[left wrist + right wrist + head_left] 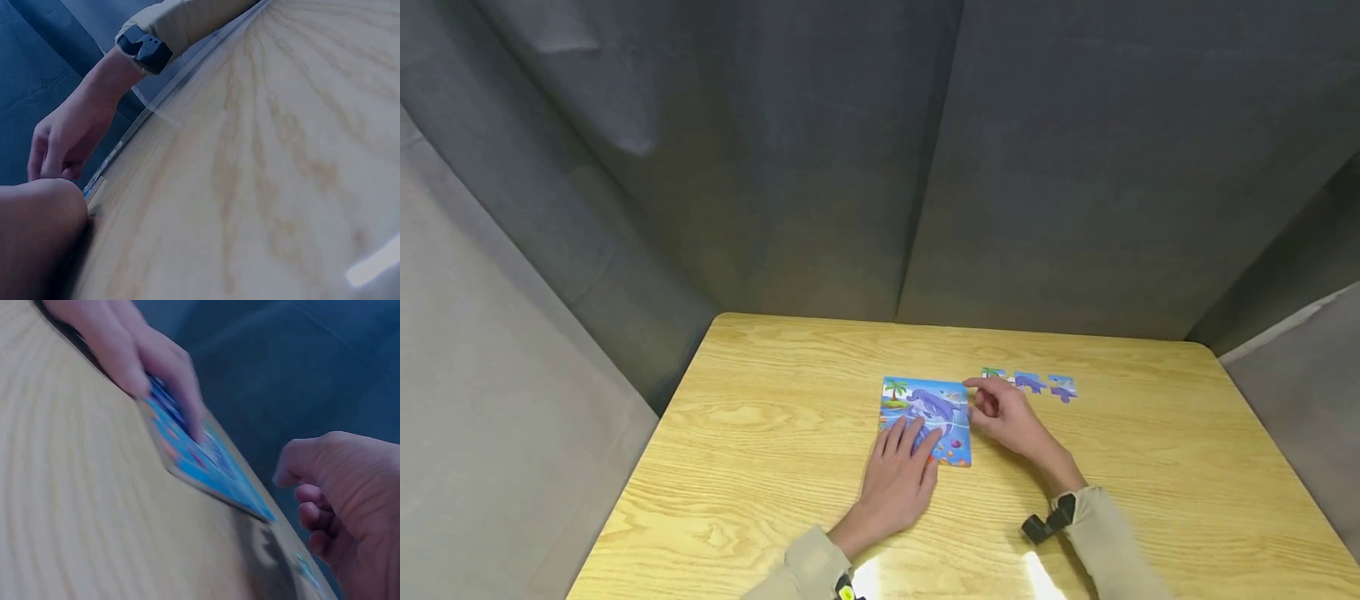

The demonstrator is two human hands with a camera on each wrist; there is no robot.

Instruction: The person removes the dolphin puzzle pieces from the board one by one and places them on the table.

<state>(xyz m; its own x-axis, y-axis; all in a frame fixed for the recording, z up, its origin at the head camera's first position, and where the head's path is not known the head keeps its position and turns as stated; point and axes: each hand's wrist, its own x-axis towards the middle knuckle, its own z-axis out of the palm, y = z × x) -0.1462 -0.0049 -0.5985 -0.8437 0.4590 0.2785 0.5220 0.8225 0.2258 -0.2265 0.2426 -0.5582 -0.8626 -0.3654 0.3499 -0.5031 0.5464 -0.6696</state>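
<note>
A blue dolphin jigsaw puzzle [951, 417] on a thin board lies on the table, with a palm tree pictured at its upper left. My left hand [897, 483] rests on the puzzle's lower left part, fingers spread and mostly straight. At the board's right edge is my right hand [1011, 417]; its index finger reaches toward the upper right corner while the other fingers bend inward. I see no piece between those fingers. In the right wrist view the right hand [356, 500] appears apart from the puzzle [212, 481]. Contact at the corner is hard to tell.
Beyond the right hand lie loose puzzle pieces: one with a palm tree [992, 372], a purple-and-blue one [1030, 382] and another [1063, 387] farther right. They rest on the wooden table [760, 417]. Dark curtains [805, 167] hang behind its far edge.
</note>
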